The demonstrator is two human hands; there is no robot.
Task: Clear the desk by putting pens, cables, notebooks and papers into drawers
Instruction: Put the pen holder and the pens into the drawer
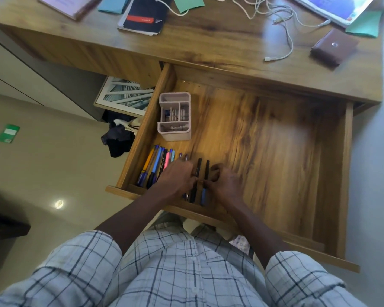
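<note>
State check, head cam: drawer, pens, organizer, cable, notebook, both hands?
drawer, pulled open.
pens, lying in a row at drawer's front left.
organizer, upright in drawer.
cable, loose on desk, not stowed.
black notebook, closed, on desk.
left hand, fingertips on black pen; grip unclear.
right hand, fingers curled, pinching blue-ended pen.

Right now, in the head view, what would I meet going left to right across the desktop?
Pale book → blue paper → black notebook → green paper → brown wallet. The white cable sprawls across several of these, so it is left out.
</note>
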